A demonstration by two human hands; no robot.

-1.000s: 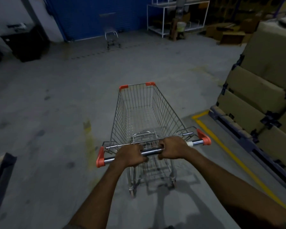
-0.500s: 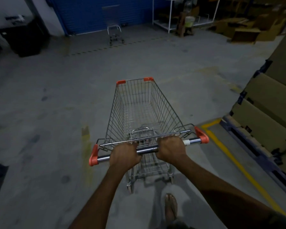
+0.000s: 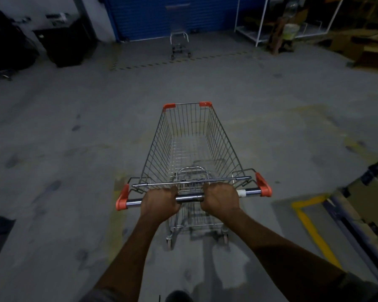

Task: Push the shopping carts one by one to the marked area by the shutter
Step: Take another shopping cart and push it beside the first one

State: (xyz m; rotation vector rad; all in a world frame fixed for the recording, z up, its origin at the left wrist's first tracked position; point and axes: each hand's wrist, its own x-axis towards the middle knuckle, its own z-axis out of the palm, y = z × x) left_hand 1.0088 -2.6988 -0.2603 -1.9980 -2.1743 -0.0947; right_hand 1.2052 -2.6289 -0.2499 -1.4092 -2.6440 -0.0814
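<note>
My left hand [image 3: 159, 202] and right hand [image 3: 219, 199] grip the handle bar [image 3: 189, 197], fingers [image 3: 172, 190] curled round it, set near centre for straight steering. Empty shopping cart [image 3: 190, 144] is mid-floor, nose toward the parked cart [image 3: 180, 45] by the blue shutter [image 3: 153, 16], well apart.

The far cart [image 3: 180, 50] by the shutter [image 3: 144, 18] is dim and blurred.

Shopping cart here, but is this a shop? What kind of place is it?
Probably a warehouse, not a shop: a blue roller shutter, big cardboard boxes and a bare concrete floor.
</note>
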